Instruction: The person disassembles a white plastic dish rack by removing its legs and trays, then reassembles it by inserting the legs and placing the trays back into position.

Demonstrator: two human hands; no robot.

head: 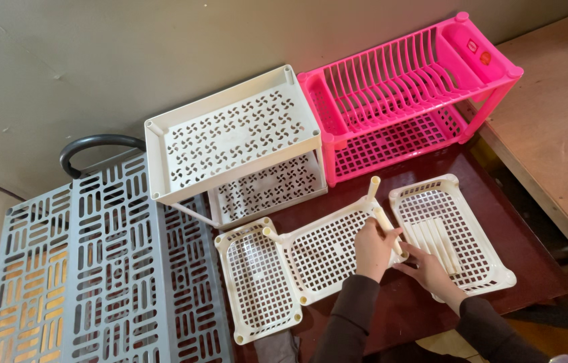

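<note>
My left hand (pixel 373 247) grips a cream plastic post (pixel 385 225) that stands at the right corner of the middle cream mesh tray (pixel 324 259). My right hand (pixel 425 267) rests just right of it, fingers touching the base of that post at the tray's edge. Two more posts rise from the same tray, one at its far corner (pixel 373 185) and one at its left corner (pixel 272 234). Another cream mesh tray (pixel 257 282) lies to the left. A third cream tray (pixel 455 232) lies to the right and holds several loose cream posts (pixel 435 240).
All sits on a dark red table (pixel 445 168). Behind stand an assembled cream two-tier rack (pixel 230 144) and a pink dish rack (pixel 405 87). A large grey perforated plastic panel (pixel 96 269) lies at left. A light wooden surface (pixel 559 114) adjoins at right.
</note>
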